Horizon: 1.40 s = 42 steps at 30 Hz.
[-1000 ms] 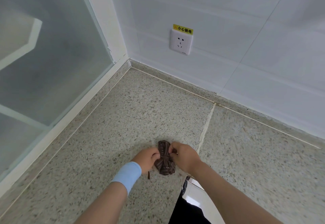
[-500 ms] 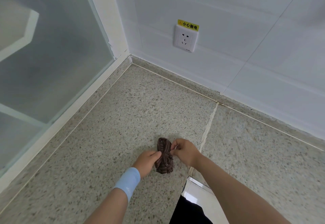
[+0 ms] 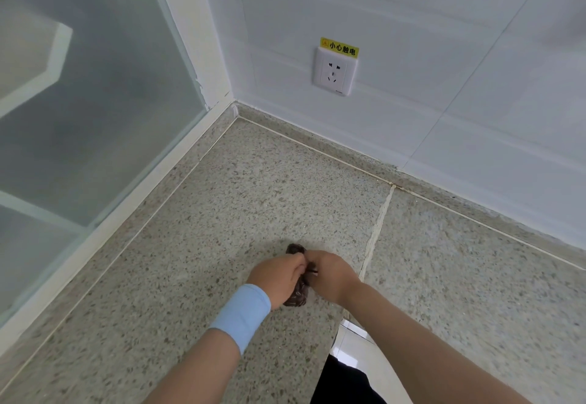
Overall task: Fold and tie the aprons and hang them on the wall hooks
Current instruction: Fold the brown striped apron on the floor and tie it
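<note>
A small dark brown patterned apron bundle (image 3: 297, 294) lies on the speckled stone counter (image 3: 222, 213) near its front edge. My left hand (image 3: 276, 278), with a light blue wristband, is closed on the bundle's left side. My right hand (image 3: 331, 275) is closed on its right side, fingers pinching at the middle of the bundle. Both hands cover most of the cloth; only its top tip and lower end show. No wall hooks are in view.
A white wall socket (image 3: 334, 70) with a yellow warning label sits on the tiled back wall. A frosted glass panel (image 3: 79, 102) with a white frame bounds the counter on the left. A grouted seam (image 3: 377, 229) crosses the counter. White floor shows below the front edge.
Both hands have closed in over the bundle, covering more of it. The view has tilted up slightly, so the socket sits lower in frame.
</note>
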Each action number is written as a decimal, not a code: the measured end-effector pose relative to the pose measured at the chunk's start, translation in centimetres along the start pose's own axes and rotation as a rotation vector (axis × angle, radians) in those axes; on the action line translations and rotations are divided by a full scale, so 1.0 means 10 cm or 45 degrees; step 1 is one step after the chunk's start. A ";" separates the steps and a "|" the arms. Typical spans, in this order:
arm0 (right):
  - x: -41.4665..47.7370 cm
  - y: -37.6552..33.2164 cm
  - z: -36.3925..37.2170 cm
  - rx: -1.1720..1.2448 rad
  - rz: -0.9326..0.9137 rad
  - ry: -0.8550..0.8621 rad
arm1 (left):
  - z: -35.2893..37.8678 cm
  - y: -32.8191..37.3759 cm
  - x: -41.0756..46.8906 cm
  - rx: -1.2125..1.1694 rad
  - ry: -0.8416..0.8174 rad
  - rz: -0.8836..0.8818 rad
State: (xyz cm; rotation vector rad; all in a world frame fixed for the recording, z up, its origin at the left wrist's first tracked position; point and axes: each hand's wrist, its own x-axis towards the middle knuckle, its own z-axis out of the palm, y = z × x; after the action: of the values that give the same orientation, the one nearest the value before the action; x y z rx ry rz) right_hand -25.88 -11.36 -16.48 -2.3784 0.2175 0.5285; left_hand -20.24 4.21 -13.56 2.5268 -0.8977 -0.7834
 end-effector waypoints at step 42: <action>0.29 -0.41 -0.69 -0.520 -0.468 -0.203 | 0.39 -0.07 0.13 -0.400 0.378 -0.241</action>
State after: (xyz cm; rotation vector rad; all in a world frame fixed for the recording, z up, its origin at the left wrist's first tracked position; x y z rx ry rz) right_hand -19.89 -12.87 -10.62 -2.6609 -0.4315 0.6246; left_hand -21.40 3.33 -17.44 2.3813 -0.4079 -0.5318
